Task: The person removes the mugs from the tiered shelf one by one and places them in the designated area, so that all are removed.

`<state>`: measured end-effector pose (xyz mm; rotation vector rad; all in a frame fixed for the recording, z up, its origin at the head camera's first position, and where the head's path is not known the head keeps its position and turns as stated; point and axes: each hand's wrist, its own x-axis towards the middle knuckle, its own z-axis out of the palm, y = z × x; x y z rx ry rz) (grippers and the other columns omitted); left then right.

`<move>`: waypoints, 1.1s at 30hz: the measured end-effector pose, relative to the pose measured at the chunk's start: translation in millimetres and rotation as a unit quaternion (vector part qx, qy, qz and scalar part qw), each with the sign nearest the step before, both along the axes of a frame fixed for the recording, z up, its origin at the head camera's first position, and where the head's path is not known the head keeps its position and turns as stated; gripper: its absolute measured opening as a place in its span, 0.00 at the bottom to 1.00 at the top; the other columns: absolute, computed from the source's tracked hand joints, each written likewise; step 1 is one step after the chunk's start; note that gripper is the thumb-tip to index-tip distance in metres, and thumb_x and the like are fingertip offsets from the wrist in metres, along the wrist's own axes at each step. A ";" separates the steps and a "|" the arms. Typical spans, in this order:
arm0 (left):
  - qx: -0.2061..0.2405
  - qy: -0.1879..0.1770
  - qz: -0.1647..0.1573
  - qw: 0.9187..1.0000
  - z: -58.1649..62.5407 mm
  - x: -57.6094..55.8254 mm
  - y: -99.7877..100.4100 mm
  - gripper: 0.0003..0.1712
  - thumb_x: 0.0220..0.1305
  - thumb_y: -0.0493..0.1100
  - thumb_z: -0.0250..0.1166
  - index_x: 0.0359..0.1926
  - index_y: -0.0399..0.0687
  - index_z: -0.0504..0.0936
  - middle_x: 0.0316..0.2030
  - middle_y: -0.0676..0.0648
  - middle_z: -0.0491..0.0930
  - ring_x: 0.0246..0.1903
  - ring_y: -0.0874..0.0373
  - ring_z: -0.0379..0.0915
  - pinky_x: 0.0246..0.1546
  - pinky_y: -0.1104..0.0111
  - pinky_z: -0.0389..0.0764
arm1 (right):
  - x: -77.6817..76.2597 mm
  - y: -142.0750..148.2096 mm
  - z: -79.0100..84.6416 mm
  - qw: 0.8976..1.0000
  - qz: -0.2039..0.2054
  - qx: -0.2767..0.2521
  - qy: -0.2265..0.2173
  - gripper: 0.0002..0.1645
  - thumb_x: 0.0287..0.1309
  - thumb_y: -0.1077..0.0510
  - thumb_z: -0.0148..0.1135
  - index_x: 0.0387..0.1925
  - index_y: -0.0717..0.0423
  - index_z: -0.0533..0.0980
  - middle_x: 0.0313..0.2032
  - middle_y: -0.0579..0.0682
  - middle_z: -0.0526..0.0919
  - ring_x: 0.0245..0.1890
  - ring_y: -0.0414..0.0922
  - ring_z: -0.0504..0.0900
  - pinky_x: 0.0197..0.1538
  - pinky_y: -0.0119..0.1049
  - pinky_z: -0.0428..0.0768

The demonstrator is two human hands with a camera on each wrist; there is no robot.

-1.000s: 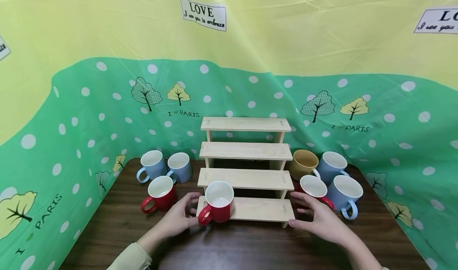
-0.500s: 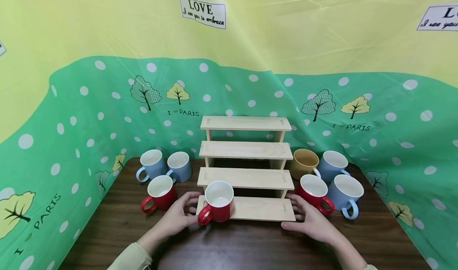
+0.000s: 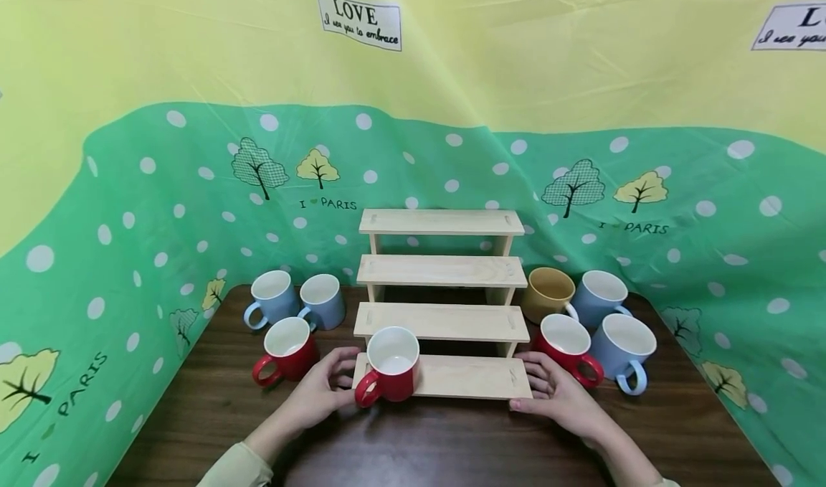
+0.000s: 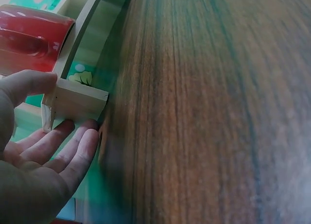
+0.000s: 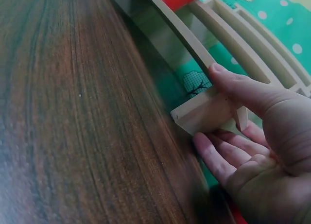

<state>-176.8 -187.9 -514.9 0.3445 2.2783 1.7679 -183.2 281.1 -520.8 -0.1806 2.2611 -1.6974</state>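
Observation:
A four-step wooden shelf stands in the middle of the table in the head view. My left hand holds the left end of its lowest step. In the left wrist view, the thumb presses the front edge while the fingers lie against the side support. At the opposite end, my right hand grips the step likewise, its thumb on the front edge in the right wrist view. A red mug, white inside, sits upright on the lowest step near the left hand, handle toward the front left.
Left of the shelf stand a red mug and two light-blue mugs. On the right are a mustard mug, another red mug and two blue mugs. A patterned cloth hangs behind the table.
My right hand has moved left onto the shelf's right end and taken hold of it. The left hand, shelf and mugs stay about where they were.

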 end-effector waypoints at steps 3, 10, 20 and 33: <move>-0.008 -0.002 0.000 1.000 1.4 -0.3 0.8 0.44 0.64 0.37 0.80 0.75 0.33 0.68 0.65 0.31 0.81 0.48 0.48 0.87 0.48 0.67 0.88 | 0.4 1.0 -0.9 1.000 0.001 -0.009 0.000 0.54 0.59 0.58 0.84 0.77 0.63 0.61 0.72 0.68 0.74 0.70 0.63 0.79 0.64 0.41 0.85; -0.033 -0.001 0.003 0.999 2.1 -2.3 0.2 0.43 0.64 0.38 0.80 0.75 0.35 0.70 0.65 0.30 0.81 0.49 0.47 0.86 0.48 0.67 0.87 | 0.6 1.5 -1.8 1.000 -0.002 -0.011 0.004 0.54 0.59 0.58 0.84 0.78 0.64 0.61 0.71 0.67 0.74 0.70 0.62 0.79 0.63 0.40 0.85; -0.035 0.012 0.039 0.999 19.1 4.8 -3.1 0.31 0.70 0.37 0.73 0.69 0.36 0.73 0.63 0.30 0.81 0.47 0.48 0.86 0.40 0.57 0.92 | 1.6 -0.3 -2.7 1.000 -0.007 -0.003 0.000 0.54 0.59 0.57 0.84 0.78 0.63 0.62 0.71 0.66 0.76 0.68 0.60 0.81 0.63 0.42 0.85; -0.051 0.094 0.125 0.986 60.0 22.3 8.6 0.33 0.68 0.39 0.77 0.69 0.45 0.73 0.63 0.42 0.83 0.60 0.48 0.82 0.61 0.54 0.84 | 1.8 -0.1 -2.8 1.000 -0.010 -0.008 0.008 0.53 0.59 0.58 0.84 0.77 0.63 0.63 0.70 0.66 0.77 0.69 0.60 0.80 0.64 0.42 0.85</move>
